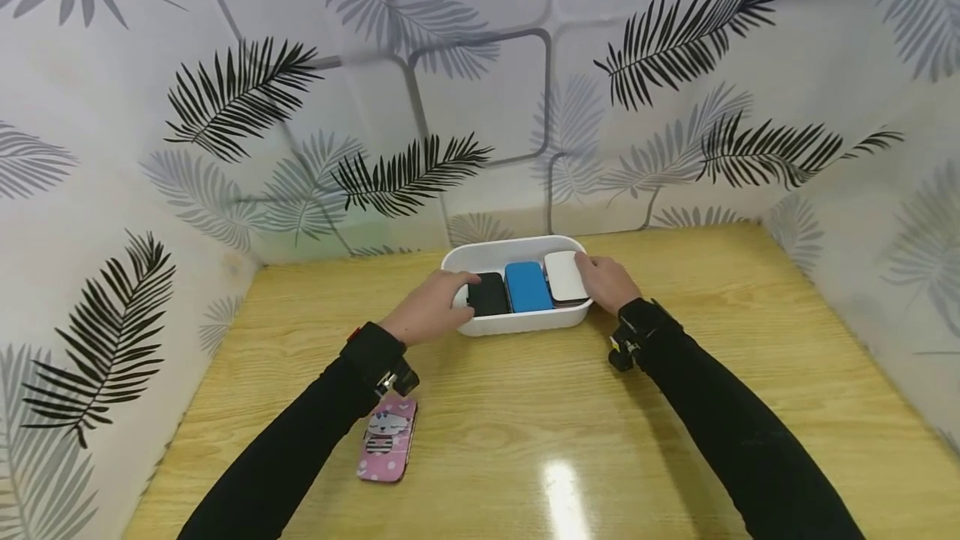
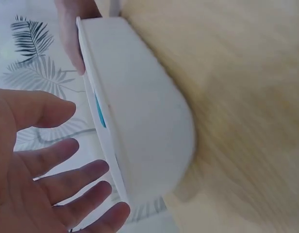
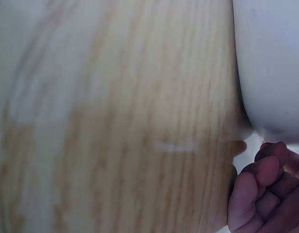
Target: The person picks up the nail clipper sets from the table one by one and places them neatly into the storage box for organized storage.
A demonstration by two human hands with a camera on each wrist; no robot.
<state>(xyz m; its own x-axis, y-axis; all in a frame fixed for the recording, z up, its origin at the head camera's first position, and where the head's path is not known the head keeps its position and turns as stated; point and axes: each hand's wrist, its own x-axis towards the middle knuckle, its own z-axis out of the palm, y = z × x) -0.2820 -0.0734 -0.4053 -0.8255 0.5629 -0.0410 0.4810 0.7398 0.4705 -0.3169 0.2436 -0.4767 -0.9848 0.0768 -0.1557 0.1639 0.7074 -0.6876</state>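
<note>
A white oblong bin [image 1: 525, 323] stands on the wooden table, close to the back edge. Inside it a black case [image 1: 489, 296], a blue case [image 1: 528, 286] and a white case [image 1: 564, 276] sit side by side from left to right. At the bin's left end is my left hand [image 1: 431, 307], by the black case; the left wrist view shows its fingers [image 2: 74, 182] spread and lightly bent beside the rim. My right hand [image 1: 609, 283] grips the bin's right end, thumb over the rim at the white case, fingers curled [image 3: 258, 189] against the outside.
On the table near my left forearm lies a pink case [image 1: 387, 444] with a cat picture. Behind the table [image 1: 517, 432] and along both sides hangs pale cloth [image 1: 480, 98] with a leaf print.
</note>
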